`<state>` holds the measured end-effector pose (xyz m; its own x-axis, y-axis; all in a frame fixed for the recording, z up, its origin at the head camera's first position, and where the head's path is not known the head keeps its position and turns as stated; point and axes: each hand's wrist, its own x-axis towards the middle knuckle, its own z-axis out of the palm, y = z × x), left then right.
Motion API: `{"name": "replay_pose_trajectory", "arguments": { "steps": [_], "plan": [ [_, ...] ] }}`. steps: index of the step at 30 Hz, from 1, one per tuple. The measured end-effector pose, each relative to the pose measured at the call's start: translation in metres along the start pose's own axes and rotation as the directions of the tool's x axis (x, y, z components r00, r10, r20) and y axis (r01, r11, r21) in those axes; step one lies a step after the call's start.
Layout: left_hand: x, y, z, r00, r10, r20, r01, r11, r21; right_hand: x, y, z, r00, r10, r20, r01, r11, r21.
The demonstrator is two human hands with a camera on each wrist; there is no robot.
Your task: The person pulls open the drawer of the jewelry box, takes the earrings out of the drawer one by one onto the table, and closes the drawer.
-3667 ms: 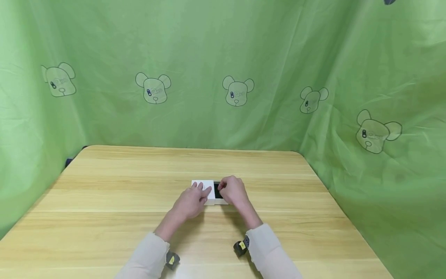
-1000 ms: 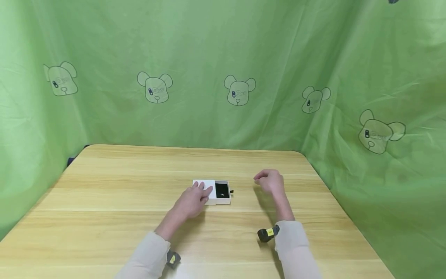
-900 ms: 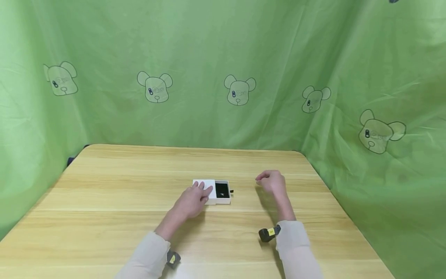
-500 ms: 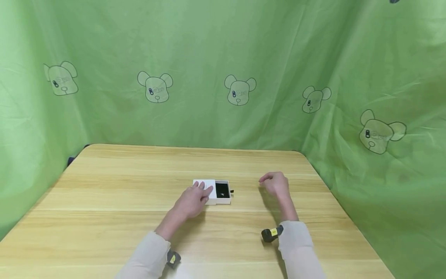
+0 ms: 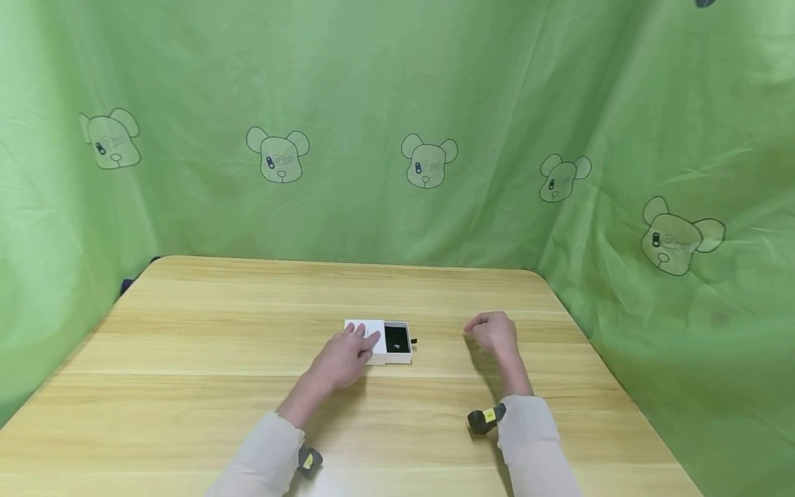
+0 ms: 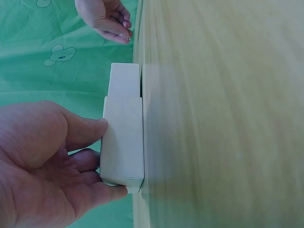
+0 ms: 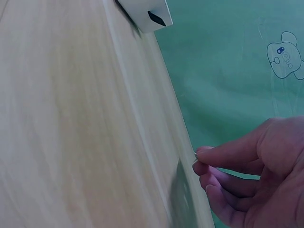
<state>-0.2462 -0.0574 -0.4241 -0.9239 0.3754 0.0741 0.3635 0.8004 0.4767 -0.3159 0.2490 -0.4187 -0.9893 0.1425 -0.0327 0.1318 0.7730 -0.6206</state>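
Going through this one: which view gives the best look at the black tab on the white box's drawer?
The right wrist view: the black tab shows largest there, on the drawer's end. The head view shows it small, jutting from that end; the left wrist view shows the side of the white box, but no tab.

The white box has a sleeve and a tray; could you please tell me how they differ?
The sleeve has a closed top; the tray is open, showing a black insert. The left hand grips the sleeve, while the tray juts out. The tray has a black tab; the sleeve shows none. Both are white outside.
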Motion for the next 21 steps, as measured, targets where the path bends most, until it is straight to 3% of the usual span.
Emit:
{"name": "replay_pose_trajectory", "arguments": {
  "steps": [21],
  "plan": [
    [0.0003, 0.0008, 0.0004, 1.0, -0.007, -0.003, 0.007, 1.0, 0.004, -0.0032, 0.0072, -0.0006, 0.998, 0.023, 0.061, -0.021, 0.999, -0.028]
  ]
}}
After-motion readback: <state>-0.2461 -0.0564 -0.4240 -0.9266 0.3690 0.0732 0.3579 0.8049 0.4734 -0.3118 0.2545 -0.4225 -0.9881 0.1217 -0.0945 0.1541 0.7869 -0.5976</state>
